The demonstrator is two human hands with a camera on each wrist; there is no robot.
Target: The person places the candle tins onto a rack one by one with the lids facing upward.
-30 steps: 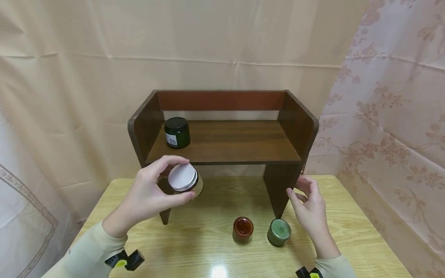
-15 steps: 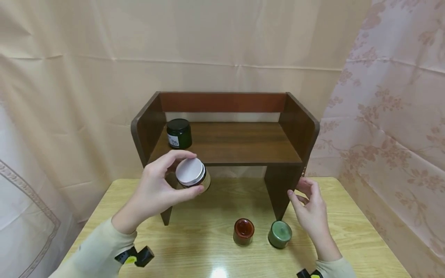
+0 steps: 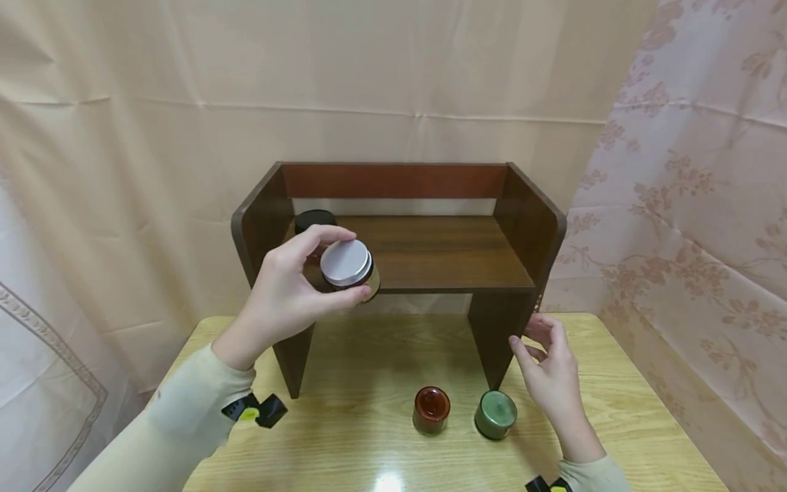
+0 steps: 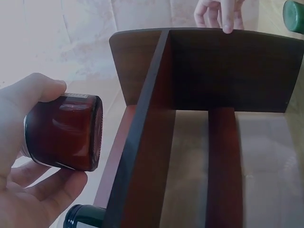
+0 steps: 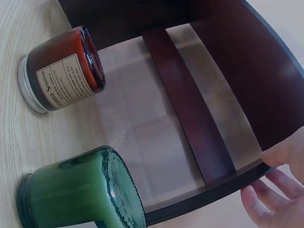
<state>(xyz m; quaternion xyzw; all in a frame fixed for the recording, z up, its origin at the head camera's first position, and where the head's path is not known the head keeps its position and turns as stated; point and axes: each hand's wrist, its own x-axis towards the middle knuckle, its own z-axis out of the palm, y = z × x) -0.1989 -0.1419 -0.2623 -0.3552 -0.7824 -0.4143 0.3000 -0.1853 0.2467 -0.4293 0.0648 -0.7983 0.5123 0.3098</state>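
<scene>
My left hand (image 3: 279, 294) holds an amber glass candle jar (image 4: 66, 133) by its sides, thumb and fingers curled round it. Its silver lid (image 3: 346, 261) faces up and toward me in the head view. The jar hangs in the air before the front edge of the brown wooden shelf (image 3: 430, 249). My right hand (image 3: 549, 369) pinches the edge of the shelf's right side panel (image 5: 209, 197), thumb on one face and fingers on the other. On the shelf's left end stands a dark green jar (image 3: 313, 219) with a black lid, mostly hidden behind my left hand.
A second amber candle jar (image 3: 431, 411) stands lid down on the light wood table (image 3: 344, 444), its label visible in the right wrist view. Right of it, by the shelf's right leg, stands a green candle jar (image 3: 495, 415). Curtains (image 3: 393, 82) hang behind.
My left hand has raised the amber candle jar and moved it slightly right, up to the shelf board's front edge. My right hand has kept its hold on the side panel.
</scene>
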